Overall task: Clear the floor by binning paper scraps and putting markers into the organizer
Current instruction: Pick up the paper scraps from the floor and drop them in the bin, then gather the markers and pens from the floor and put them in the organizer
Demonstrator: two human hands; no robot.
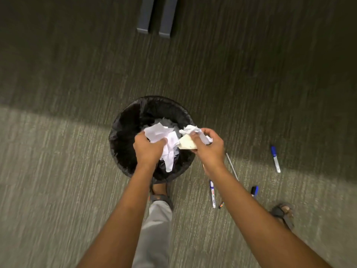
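Observation:
A round bin point(123, 132) lined with a black bag stands on the carpet below me, with crumpled paper inside. My left hand point(147, 148) is over its opening, shut on white paper scraps point(166, 140) that hang down into it. My right hand point(209, 147) is above the bin's right rim, shut on a crumpled paper wad point(190, 135) with a cream piece under it. On the floor to the right lie a blue-capped marker point(275, 159), a white marker point(212, 194), a short blue marker point(254, 191) and a small dark pen point(221, 205).
A thin silver rod point(231, 167) lies on the carpet under my right forearm. My sandalled feet point(161, 198) stand just behind the bin and at the right point(283, 211). Two dark furniture legs point(154, 16) are at the top.

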